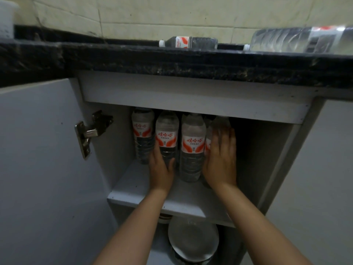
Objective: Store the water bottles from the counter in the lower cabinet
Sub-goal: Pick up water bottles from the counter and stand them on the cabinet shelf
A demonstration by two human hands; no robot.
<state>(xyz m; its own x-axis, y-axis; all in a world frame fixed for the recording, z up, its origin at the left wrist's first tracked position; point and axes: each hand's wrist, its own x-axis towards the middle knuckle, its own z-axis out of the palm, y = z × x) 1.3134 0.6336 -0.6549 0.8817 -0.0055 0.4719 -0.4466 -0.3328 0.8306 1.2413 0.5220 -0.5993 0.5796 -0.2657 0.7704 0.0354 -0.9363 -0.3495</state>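
Four upright water bottles [193,148] stand on the cabinet shelf [145,194], two bottles [188,42] lie above it on the counter [133,58], and two hands [221,159] reach onto it.

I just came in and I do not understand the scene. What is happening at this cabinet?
A person is putting water bottles into the open lower cabinet. Four bottles stand upright in a row on its upper shelf. The left hand grips the second bottle from the left, and the right hand lies flat against the rightmost bottle. Two more bottles, a small one and a larger-looking one, lie on their sides on the dark counter, not yet stored.
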